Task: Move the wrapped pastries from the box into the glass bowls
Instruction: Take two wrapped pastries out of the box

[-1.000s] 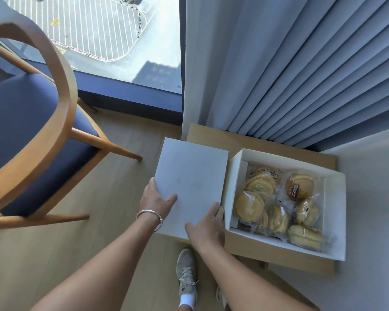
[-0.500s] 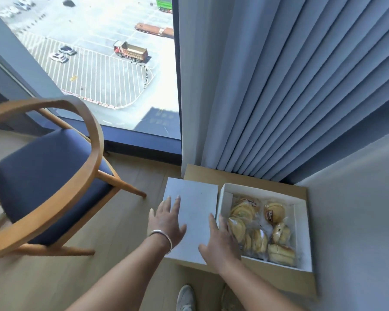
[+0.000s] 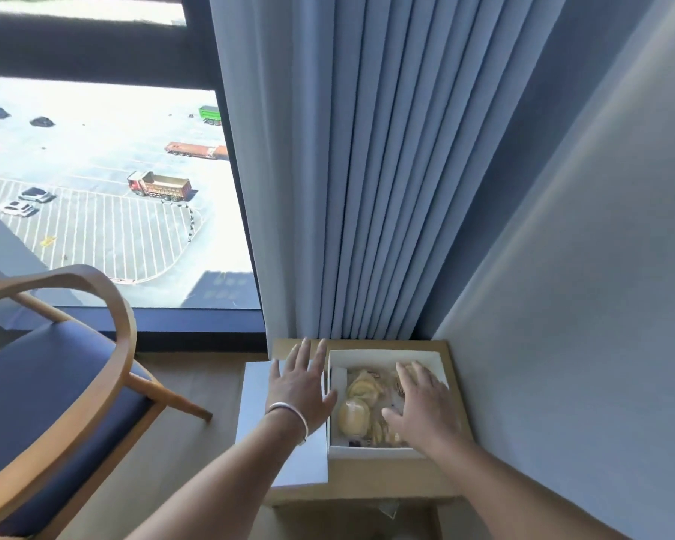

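Blue curtain (image 3: 367,169) fills upper centre; window (image 3: 94,189) upper left, chair (image 3: 55,403) lower left. Small wooden table (image 3: 398,481) at bottom centre w/ white lid (image 3: 258,403) on its left, open box (image 3: 386,356) just beside it. Left hand (image 3: 301,387) splayed flat over lid, empty. Right hand (image 3: 425,407) spread over wrapped pastries (image 3: 355,415) in box, nothing gripped.

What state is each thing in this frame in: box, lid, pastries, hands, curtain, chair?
Box: open, on the small wooden table.
Lid: off, flat beside the box, overhanging the table's edge.
Wrapped pastries: in the box, wrapped.
Left hand: open, spread above the lid.
Right hand: open, over the pastries, holding nothing.
Curtain: gathered beside the window.
Chair: unoccupied.
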`<action>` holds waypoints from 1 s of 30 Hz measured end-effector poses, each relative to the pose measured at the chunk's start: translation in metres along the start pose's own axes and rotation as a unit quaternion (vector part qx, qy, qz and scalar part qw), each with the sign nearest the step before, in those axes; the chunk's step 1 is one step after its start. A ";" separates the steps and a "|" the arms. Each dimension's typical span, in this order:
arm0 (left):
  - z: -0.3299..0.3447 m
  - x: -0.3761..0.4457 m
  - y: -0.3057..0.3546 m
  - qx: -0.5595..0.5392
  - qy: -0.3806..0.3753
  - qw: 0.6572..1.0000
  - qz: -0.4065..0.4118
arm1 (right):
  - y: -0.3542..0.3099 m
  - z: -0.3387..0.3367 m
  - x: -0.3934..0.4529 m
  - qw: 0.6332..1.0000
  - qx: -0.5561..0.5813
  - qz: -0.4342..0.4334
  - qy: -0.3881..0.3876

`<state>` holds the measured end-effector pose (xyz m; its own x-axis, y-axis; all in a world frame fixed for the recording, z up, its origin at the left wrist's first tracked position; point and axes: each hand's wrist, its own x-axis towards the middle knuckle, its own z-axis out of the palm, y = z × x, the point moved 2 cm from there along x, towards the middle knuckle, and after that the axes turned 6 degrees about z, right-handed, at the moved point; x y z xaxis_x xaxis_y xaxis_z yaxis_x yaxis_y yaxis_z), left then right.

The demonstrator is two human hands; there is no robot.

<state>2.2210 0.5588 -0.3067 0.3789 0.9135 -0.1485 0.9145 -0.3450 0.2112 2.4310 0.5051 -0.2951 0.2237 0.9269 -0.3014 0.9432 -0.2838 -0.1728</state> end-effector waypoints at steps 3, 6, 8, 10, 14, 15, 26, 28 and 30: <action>-0.007 0.000 0.022 0.013 0.005 1.000 0.026 | 0.021 -0.006 -0.002 1.000 -0.001 0.014 0.002; -0.001 0.003 0.038 0.023 -0.006 0.999 0.045 | 0.036 -0.004 0.002 1.000 -0.008 0.016 0.002; 0.009 0.006 0.045 0.026 -0.020 0.998 0.051 | 0.043 0.000 0.007 1.000 -0.015 0.013 0.002; 0.024 0.009 0.050 0.026 -0.030 0.998 0.053 | 0.049 0.008 0.014 1.000 -0.022 0.008 0.003; 0.057 0.015 0.059 0.006 -0.056 0.997 0.047 | 0.059 0.028 0.030 0.999 -0.025 0.003 -0.020; 0.066 0.016 0.061 0.001 -0.062 0.997 0.041 | 0.061 0.033 0.035 0.999 -0.024 0.003 -0.027; 0.172 0.056 0.072 -0.046 -0.163 0.986 -0.009 | 0.088 0.104 0.117 0.998 -0.031 -0.005 -0.057; 0.188 0.068 0.073 -0.047 -0.177 0.983 -0.022 | 0.091 0.116 0.136 0.998 -0.036 -0.009 -0.059; 0.204 0.076 0.072 -0.051 -0.187 0.980 -0.041 | 0.094 0.129 0.153 0.997 -0.045 -0.013 -0.058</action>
<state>2.3449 0.5598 -0.4996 0.3469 0.7875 -0.5095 0.9327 -0.2324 0.2758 2.5223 0.5886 -0.4785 0.1729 0.8977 -0.4053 0.9679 -0.2311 -0.0988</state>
